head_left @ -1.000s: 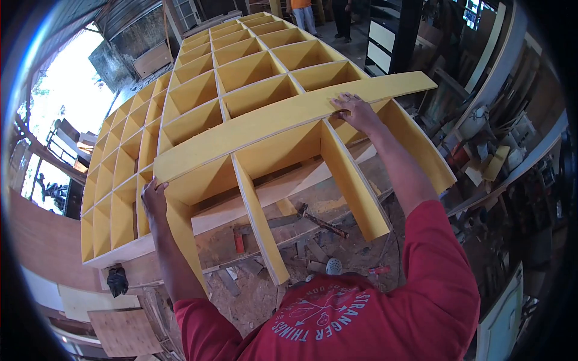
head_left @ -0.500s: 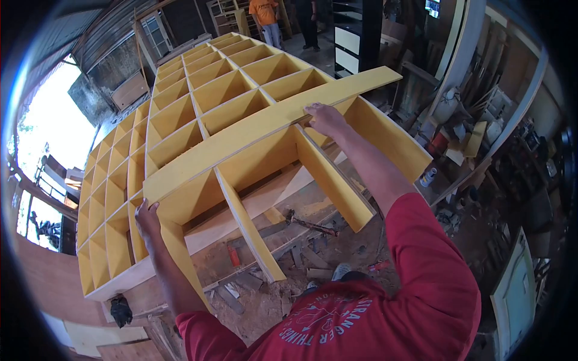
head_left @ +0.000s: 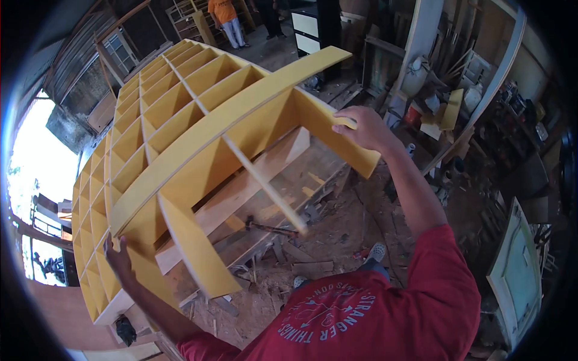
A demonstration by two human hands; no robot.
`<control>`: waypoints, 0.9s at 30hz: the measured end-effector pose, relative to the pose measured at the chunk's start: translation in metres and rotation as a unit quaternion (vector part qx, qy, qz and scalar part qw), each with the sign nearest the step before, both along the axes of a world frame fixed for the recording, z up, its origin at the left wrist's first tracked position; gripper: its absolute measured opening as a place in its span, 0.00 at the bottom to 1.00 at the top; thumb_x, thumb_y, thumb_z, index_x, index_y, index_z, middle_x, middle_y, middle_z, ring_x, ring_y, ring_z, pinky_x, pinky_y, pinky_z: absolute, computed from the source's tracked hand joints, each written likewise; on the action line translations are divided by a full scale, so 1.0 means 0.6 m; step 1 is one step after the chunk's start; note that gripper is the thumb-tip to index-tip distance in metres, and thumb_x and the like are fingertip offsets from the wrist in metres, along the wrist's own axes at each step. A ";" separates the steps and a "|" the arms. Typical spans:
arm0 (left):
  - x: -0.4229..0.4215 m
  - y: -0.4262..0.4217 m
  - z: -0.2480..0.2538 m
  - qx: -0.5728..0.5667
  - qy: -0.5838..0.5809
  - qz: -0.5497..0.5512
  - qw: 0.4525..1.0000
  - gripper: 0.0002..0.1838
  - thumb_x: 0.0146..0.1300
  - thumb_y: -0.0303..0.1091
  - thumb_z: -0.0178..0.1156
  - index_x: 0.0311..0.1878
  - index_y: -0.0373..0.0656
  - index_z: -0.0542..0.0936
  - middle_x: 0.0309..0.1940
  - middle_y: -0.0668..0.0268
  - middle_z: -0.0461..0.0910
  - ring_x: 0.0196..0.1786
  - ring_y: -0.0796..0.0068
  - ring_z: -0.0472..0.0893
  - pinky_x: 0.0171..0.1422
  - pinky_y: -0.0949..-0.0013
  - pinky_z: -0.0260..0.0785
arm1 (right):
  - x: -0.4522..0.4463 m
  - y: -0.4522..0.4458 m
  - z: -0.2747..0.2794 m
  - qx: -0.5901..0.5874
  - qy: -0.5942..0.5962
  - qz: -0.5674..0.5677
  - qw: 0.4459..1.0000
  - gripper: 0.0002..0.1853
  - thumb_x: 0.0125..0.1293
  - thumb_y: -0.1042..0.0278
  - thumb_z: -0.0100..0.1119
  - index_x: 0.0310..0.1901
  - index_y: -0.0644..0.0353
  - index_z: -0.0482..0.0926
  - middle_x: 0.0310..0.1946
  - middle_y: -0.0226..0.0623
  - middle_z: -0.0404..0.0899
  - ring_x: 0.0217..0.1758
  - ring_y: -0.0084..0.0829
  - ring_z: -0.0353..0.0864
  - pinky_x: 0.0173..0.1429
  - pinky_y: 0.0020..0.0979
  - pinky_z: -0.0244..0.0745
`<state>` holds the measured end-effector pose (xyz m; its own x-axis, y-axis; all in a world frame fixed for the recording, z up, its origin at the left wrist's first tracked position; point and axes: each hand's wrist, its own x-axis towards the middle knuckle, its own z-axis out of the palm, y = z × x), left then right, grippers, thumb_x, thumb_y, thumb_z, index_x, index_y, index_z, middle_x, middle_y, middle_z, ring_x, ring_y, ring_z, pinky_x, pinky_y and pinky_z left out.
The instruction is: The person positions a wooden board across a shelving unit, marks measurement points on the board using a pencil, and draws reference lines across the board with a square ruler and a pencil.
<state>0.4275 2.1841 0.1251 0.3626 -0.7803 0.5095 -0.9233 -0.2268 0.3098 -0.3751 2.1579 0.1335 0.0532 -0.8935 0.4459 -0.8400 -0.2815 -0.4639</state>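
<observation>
A large yellow wooden shelf frame [head_left: 180,102] with many square compartments lies in front of me. A long loose yellow plank [head_left: 241,111] rests across its near part, its far right end sticking out past the frame. My right hand [head_left: 364,129] grips the upper edge of the yellow right end board [head_left: 328,135], fingers curled over it. My left hand [head_left: 117,259] is closed around the edge of the left end board [head_left: 144,271], just below the plank's left end. Two yellow divider boards, a nearer one [head_left: 195,246] and a thin-edged one [head_left: 265,183], project toward me between my hands.
A hammer-like tool [head_left: 268,227] lies on the wooden surface under the frame. Wood scraps litter the floor [head_left: 337,240]. A person in an orange shirt [head_left: 224,12] stands at the back near a black-and-white cabinet [head_left: 306,33]. A pale panel [head_left: 509,274] leans at the right.
My right hand has left the plank and moved right onto the end board. My left hand stays at the left end. The view has shifted, so the frame appears farther left.
</observation>
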 end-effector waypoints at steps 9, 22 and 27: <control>-0.700 0.137 0.094 -0.032 0.198 -0.213 0.956 0.23 0.74 0.33 0.66 0.68 0.34 0.80 0.57 0.57 0.87 0.58 0.66 0.85 0.68 0.61 0.74 | -0.232 0.071 -0.093 0.213 -0.242 0.170 0.931 0.25 0.73 0.58 0.69 0.68 0.58 0.81 0.60 0.45 0.87 0.59 0.34 0.88 0.64 0.37 0.81; -1.223 0.031 0.012 0.112 0.261 -0.284 0.916 0.26 0.58 0.27 0.75 0.62 0.36 0.85 0.48 0.57 0.90 0.54 0.68 0.87 0.64 0.64 0.76 | -0.425 -0.032 -0.190 0.328 -0.223 0.386 0.833 0.24 0.73 0.60 0.67 0.66 0.61 0.82 0.52 0.47 0.89 0.55 0.36 0.90 0.60 0.36 0.82; -1.267 -0.069 -0.001 0.101 0.235 -0.293 0.921 0.30 0.54 0.27 0.77 0.63 0.37 0.84 0.47 0.57 0.89 0.53 0.65 0.87 0.61 0.64 0.77 | -0.550 -0.164 -0.247 0.381 -0.217 0.323 0.839 0.24 0.75 0.55 0.68 0.66 0.61 0.82 0.52 0.41 0.90 0.57 0.29 0.88 0.63 0.33 0.81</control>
